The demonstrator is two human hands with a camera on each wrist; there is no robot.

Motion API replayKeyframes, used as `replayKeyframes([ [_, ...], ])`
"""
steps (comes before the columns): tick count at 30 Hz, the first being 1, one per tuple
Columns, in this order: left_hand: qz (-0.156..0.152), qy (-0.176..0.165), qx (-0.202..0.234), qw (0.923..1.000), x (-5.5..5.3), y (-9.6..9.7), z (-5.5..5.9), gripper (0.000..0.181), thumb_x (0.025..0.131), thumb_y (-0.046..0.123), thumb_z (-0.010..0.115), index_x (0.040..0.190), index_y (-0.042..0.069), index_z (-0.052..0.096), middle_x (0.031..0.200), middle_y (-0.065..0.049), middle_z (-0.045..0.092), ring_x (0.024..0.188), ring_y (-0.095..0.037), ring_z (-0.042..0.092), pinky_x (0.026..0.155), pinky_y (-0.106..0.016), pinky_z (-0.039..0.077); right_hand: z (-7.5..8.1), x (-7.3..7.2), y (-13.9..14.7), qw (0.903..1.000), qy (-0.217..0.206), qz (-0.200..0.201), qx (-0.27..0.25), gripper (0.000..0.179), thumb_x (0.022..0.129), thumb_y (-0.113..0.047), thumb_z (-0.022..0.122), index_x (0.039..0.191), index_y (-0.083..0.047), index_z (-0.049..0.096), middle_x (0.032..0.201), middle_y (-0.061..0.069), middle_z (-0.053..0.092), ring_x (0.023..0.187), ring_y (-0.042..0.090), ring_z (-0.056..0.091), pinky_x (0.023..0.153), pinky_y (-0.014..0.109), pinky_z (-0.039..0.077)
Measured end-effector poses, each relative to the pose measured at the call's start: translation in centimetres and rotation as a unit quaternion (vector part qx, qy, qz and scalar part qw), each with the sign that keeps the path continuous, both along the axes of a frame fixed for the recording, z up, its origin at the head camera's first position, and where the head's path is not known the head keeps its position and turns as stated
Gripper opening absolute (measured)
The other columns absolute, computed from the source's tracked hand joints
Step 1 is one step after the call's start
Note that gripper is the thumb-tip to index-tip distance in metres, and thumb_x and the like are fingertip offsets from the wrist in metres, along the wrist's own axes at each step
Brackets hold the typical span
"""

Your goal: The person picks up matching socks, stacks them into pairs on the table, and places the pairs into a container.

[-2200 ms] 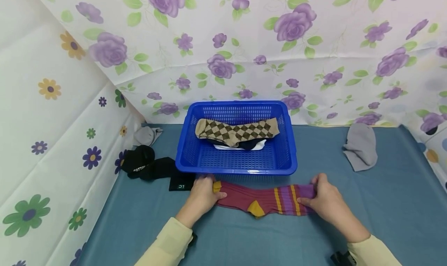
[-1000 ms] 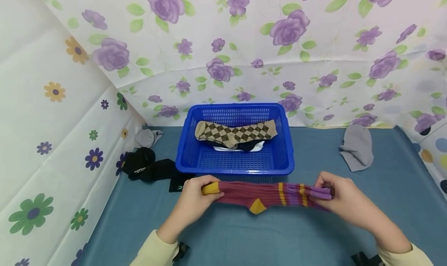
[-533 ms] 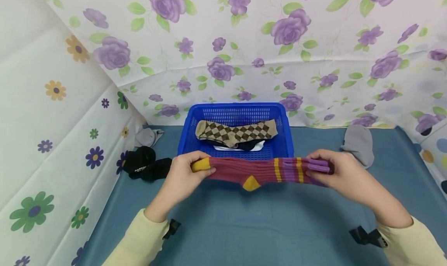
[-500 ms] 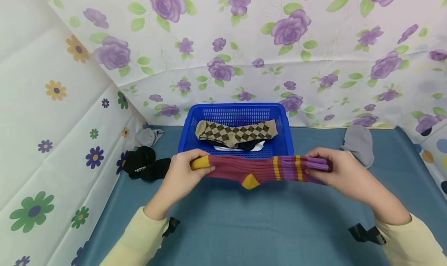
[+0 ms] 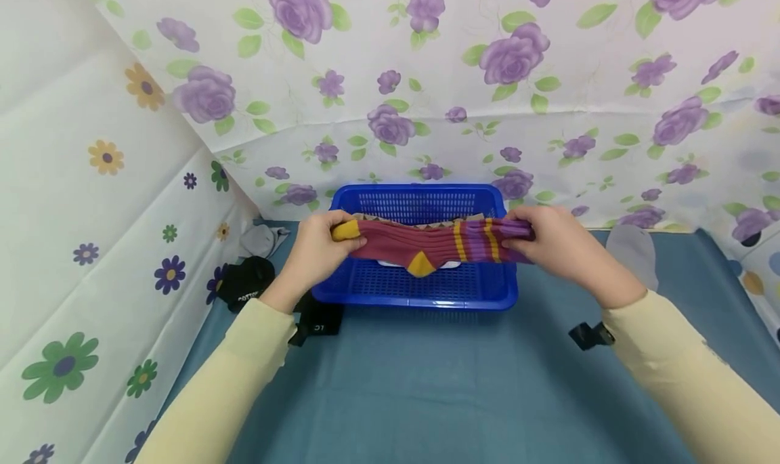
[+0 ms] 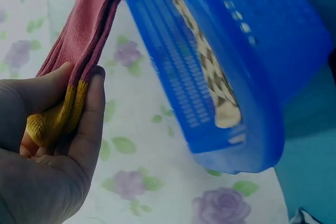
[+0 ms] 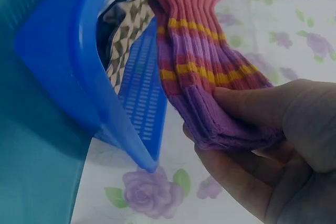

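A pair of maroon socks (image 5: pixel 396 240) with yellow toes and heels and purple-striped cuffs is stretched level above the blue basket (image 5: pixel 414 300). My left hand (image 5: pixel 319 247) pinches the toe end; the left wrist view shows thumb and fingers on the yellow toes (image 6: pixel 55 119). At the cuff end my right hand (image 5: pixel 551 244) grips the purple openings (image 7: pixel 226 121) between thumb and fingers. Beneath, a brown-and-beige argyle pair (image 7: pixel 128 35) lies in the basket, mostly hidden by the maroon socks in the head view. White cloth peeks out under it.
Black socks (image 5: pixel 246 281) lie left of the basket, partly behind my left arm, with a grey sock (image 5: pixel 263 239) farther back. Another grey sock (image 5: pixel 634 250) is at the right, partly covered by my right forearm. A flowered sheet (image 5: pixel 390 78) hangs behind the basket.
The maroon socks were lifted off the table in front of the basket. Both hands have carried them up and forward until they hang over it.
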State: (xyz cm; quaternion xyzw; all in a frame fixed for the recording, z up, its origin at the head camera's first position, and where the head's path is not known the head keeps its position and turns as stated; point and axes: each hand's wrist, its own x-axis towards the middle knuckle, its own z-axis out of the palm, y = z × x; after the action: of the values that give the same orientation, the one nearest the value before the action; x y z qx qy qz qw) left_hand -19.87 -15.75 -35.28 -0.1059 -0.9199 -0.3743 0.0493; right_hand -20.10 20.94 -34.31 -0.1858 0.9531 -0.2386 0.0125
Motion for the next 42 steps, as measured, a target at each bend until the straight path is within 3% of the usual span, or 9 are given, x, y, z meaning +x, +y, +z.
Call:
replayKeyframes([
  [5, 0.008, -0.030, 0.007, 0.9995, -2.7, -0.6, -0.8, 0.021, 0.081, 0.020, 0.074, 0.098, 0.011, 0.067, 0.094, -0.008, 0.063, 0.077, -0.023, 0.058, 0.066, -0.031, 0.051, -0.5, -2.8, -0.8, 0.9997, 0.004, 0.007, 0.023, 0.018, 0.084, -0.020, 0.070, 0.100, -0.013, 0.064, 0.091, 0.006, 0.067, 0.071, 0.018, 0.059, 0.062, 0.033, 0.051],
  [9, 0.021, -0.048, -0.012, 0.9986, -4.5, -0.8, -1.2, 0.022, 0.081, 0.020, 0.074, 0.100, 0.010, 0.067, 0.094, -0.009, 0.062, 0.077, -0.023, 0.058, 0.064, -0.032, 0.051, -1.1, -4.8, -1.2, 0.9995, 0.011, 0.015, 0.027, 0.020, 0.083, -0.018, 0.071, 0.101, -0.009, 0.065, 0.096, 0.009, 0.067, 0.078, 0.021, 0.061, 0.069, 0.038, 0.053],
  [14, 0.041, -0.059, -0.060, 0.9956, -6.4, -0.7, -1.5, 0.026, 0.080, 0.022, 0.075, 0.101, 0.011, 0.068, 0.095, -0.008, 0.064, 0.080, -0.023, 0.057, 0.068, -0.034, 0.048, -1.7, -6.7, -1.8, 0.9991, 0.002, 0.016, 0.040, 0.022, 0.081, -0.018, 0.073, 0.099, -0.008, 0.065, 0.096, 0.009, 0.066, 0.082, 0.023, 0.061, 0.073, 0.040, 0.052],
  [19, 0.055, -0.078, -0.076, 0.9925, -7.9, -0.6, -1.8, 0.028, 0.080, 0.021, 0.075, 0.103, 0.009, 0.067, 0.098, -0.009, 0.064, 0.085, -0.025, 0.055, 0.074, -0.038, 0.047, -2.4, -8.0, -2.6, 0.9984, -0.018, 0.015, 0.051, 0.021, 0.080, -0.018, 0.074, 0.097, -0.008, 0.065, 0.094, 0.009, 0.066, 0.082, 0.023, 0.061, 0.075, 0.040, 0.051],
  [26, 0.055, -0.070, -0.115, 0.9894, -9.5, 0.1, -2.3, 0.027, 0.078, 0.018, 0.076, 0.101, 0.005, 0.068, 0.095, -0.009, 0.065, 0.084, -0.025, 0.056, 0.075, -0.037, 0.048, -3.2, -9.3, -3.4, 0.9969, -0.035, 0.016, 0.068, 0.019, 0.081, -0.016, 0.073, 0.096, -0.008, 0.066, 0.092, 0.009, 0.067, 0.075, 0.021, 0.060, 0.070, 0.037, 0.051],
  [31, 0.050, -0.067, -0.162, 0.9833, -10.1, 0.7, -2.4, 0.024, 0.076, 0.016, 0.077, 0.096, 0.005, 0.068, 0.092, -0.009, 0.065, 0.083, -0.025, 0.059, 0.074, -0.037, 0.050, -3.6, -9.8, -3.7, 0.9953, -0.042, 0.022, 0.084, 0.022, 0.081, -0.016, 0.073, 0.100, -0.007, 0.066, 0.095, 0.010, 0.068, 0.079, 0.021, 0.062, 0.072, 0.037, 0.052],
  [42, 0.060, -0.109, -0.205, 0.9709, -10.8, 1.1, -2.0, 0.031, 0.075, 0.014, 0.077, 0.102, 0.003, 0.066, 0.097, -0.011, 0.065, 0.090, -0.026, 0.061, 0.079, -0.038, 0.052, -3.9, -11.0, -4.2, 0.9926, -0.046, 0.035, 0.107, 0.033, 0.078, -0.014, 0.074, 0.108, -0.005, 0.065, 0.103, 0.013, 0.067, 0.091, 0.026, 0.064, 0.080, 0.042, 0.052],
])
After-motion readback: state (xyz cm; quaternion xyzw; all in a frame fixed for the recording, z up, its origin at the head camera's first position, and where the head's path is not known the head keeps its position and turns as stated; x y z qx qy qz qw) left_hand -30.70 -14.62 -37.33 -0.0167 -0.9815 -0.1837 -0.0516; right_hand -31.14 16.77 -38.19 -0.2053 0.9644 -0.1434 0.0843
